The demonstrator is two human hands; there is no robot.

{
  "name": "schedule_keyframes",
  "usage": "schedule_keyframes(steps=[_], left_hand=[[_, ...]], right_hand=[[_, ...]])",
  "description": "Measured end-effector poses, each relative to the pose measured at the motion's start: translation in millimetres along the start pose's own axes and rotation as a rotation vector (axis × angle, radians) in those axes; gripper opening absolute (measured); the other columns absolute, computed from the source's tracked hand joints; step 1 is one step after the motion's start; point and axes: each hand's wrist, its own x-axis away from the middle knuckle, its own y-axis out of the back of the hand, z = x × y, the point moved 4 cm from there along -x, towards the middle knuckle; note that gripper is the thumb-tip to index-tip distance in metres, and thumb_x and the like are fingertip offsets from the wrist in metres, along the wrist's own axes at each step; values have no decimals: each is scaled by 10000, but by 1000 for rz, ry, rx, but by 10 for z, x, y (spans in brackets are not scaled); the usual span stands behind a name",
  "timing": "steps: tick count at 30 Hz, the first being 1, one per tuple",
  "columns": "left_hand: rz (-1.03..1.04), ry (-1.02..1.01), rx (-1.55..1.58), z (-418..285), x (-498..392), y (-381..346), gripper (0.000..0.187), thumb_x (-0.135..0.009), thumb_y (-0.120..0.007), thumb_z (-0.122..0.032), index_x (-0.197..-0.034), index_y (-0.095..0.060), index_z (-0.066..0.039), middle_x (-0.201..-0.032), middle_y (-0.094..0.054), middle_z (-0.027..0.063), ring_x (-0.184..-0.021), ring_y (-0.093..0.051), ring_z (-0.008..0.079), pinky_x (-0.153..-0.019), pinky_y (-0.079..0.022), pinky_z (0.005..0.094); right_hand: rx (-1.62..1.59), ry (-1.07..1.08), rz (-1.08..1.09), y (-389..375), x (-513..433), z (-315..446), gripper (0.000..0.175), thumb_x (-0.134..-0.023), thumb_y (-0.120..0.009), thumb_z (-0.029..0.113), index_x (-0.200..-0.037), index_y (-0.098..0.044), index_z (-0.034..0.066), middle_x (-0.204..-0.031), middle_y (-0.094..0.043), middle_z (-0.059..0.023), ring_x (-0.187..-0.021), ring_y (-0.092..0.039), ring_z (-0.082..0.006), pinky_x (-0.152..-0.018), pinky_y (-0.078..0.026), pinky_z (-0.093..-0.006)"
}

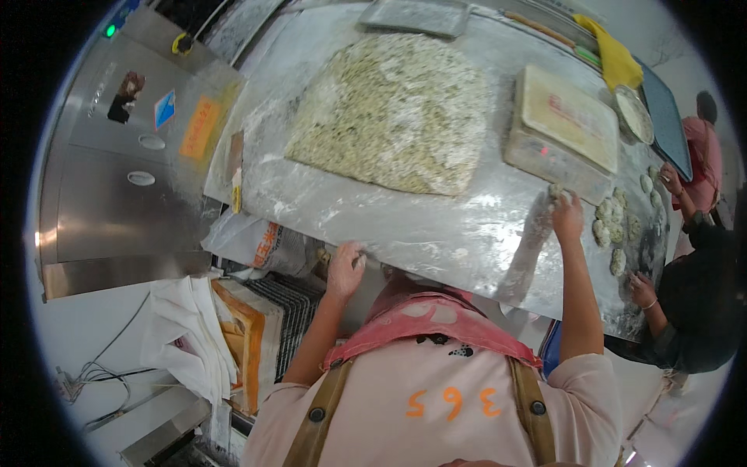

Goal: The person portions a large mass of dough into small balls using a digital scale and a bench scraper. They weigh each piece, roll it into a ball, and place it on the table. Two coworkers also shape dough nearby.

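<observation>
A large floured slab of speckled greenish dough (391,117) lies flat on the metal worktable (408,219). My right hand (567,216) reaches over the table at the near side of a lidded plastic container (563,131), its fingers on a small dough piece (555,191). My left hand (346,268) is at the table's near edge, fingers loosely curled; I see nothing held in it. Several small floured dough pieces (610,216) lie in a cluster to the right of my right hand.
A co-worker's hands (642,290) are at the table's right end, near more dough pieces. A metal tray (415,16) is at the far side. A scraper (236,169) lies at the left edge. A metal bowl (633,114) and yellow cloth (613,52) sit at the far right.
</observation>
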Motion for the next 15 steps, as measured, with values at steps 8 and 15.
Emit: schedule_keyframes(steps=[8, 15], left_hand=[[-42, -269, -201, 406, -564, 460, 612, -830, -698, -259, -1365, -498, -38, -1432, -459, 188, -1368, -369, 390, -1140, -240, 533], [382, -959, -229, -623, -418, -472, 694, -833, -659, -489, -1435, -476, -197, -1539, -384, 71, -1451, -282, 292, -1168, -153, 584]], right_hand=[[-144, -119, 51, -518, 1526, 962, 536, -860, -661, 133, -1338, -490, -40, -1418, -435, -280, -1320, -405, -453, -1096, -364, -479], [-114, -113, 192, -342, 2142, 1800, 617, -861, -665, 133, -1405, -414, -12, -1479, -360, -272, -1343, -372, -455, -1117, -326, -500]])
